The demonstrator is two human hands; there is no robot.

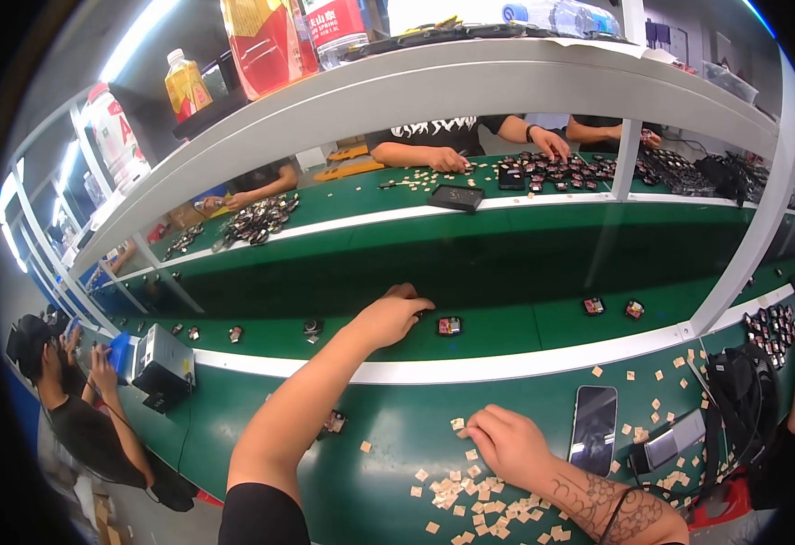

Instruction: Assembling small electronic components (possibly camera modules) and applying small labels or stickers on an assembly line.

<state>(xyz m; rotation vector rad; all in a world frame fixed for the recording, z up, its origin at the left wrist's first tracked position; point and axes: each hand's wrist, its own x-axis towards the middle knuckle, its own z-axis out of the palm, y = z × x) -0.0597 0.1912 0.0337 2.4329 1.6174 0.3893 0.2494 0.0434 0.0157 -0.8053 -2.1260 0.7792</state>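
Note:
My left hand [392, 318] reaches over the white rail onto the green belt [497, 338], fingers curled together. What they hold, if anything, is hidden. Just right of it lies a small black device with a pink and yellow face [450, 325]. My right hand [512, 443] is low over the near green table, thumb and forefinger pinched at a small beige square [457, 423]. Below that hand spreads a loose pile of similar beige squares [497, 509]. Partly behind my left forearm, another small black device [335, 421] rests on the table.
A smartphone [594, 427] lies right of my right hand, near a grey box-shaped device [674, 440] and a black bag [740, 400]. More black devices [593, 307] sit along the belt. Overhead runs a white shelf [470, 86] with bottles. Co-workers sit opposite and at both sides.

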